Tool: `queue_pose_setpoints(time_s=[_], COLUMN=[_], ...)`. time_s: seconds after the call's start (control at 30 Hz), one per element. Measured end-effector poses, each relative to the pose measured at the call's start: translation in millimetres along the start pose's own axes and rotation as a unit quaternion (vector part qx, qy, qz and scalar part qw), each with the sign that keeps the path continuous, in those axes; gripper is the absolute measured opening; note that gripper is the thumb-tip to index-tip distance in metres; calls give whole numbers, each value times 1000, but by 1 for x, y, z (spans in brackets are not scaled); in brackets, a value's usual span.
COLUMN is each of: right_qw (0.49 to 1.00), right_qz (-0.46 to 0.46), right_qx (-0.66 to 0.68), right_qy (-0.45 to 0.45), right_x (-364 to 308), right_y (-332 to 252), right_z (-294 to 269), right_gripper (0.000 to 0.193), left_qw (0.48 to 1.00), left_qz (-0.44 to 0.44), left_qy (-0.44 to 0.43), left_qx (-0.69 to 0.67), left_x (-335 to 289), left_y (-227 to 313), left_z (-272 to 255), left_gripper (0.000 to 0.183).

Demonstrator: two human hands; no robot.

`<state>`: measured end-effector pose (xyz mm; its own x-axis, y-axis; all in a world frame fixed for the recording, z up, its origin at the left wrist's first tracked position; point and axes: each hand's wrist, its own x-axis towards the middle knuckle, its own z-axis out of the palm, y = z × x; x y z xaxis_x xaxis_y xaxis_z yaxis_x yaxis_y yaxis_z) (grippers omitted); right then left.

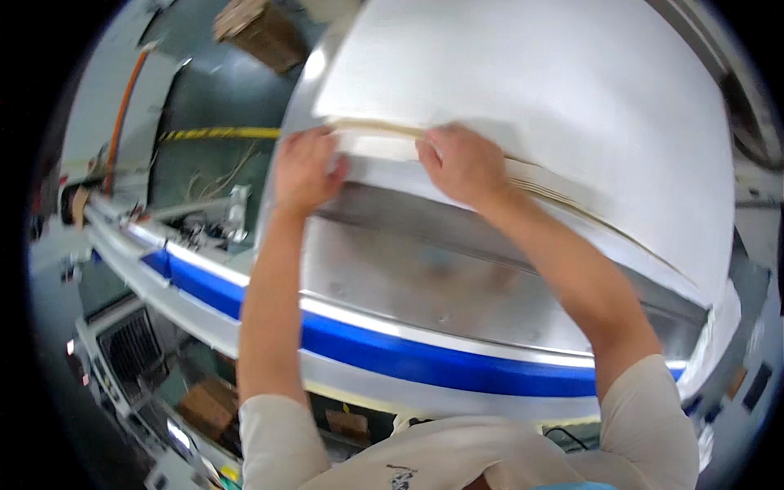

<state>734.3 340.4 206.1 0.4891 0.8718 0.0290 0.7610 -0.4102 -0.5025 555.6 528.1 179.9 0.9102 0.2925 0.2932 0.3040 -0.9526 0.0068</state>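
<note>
A stack of large white sheets (563,73) lies on a metal worktable, with thin tan edges showing along its near side. My right hand (464,163) is closed on that near edge, thumb underneath and fingers over the top, and the edge is lifted slightly there. At the near left corner, my left hand (309,170) curls its fingers around the end of the sheets. Part of the grip is hidden by the fingers and slightly blurred. Between the two hands a narrow tan edge shows, with a pale layer below it.
Bare metal table top (408,269) lies nearest me, bordered by a blue strip (441,363). A cardboard box (260,34) stands on the floor at the far left. Yellow-black floor tape (220,133) runs up to the table. Several small parts lie at the left.
</note>
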Motion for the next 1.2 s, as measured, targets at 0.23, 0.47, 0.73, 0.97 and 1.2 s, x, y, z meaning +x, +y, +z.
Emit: queue_pose_setpoints(time_s=[0.23, 0.47, 0.73, 0.97, 1.2], right_qw=[954, 875, 821, 771, 747], right_qz=[189, 370, 448, 494, 506], right_qx=[-228, -300, -352, -315, -401], right_qy=[35, 80, -28, -251, -158], right_x=[-166, -350, -444, -484, -539], right_y=[175, 393, 515, 599, 625], right_z=[-102, -230, -326, -376, -382], right_gripper=[42, 68, 61, 39, 32], left_qw=[944, 856, 880, 906, 907], left_qz=[20, 8, -72, -84, -90], left_qy=[-316, -429, -388, -339, -345], left_qx=[97, 289, 266, 238, 226], left_x=[54, 98, 72, 44, 44], left_y=[26, 68, 3, -36, -34], left_z=[-50, -10, 20, 18, 3], left_gripper=[52, 26, 23, 30, 37])
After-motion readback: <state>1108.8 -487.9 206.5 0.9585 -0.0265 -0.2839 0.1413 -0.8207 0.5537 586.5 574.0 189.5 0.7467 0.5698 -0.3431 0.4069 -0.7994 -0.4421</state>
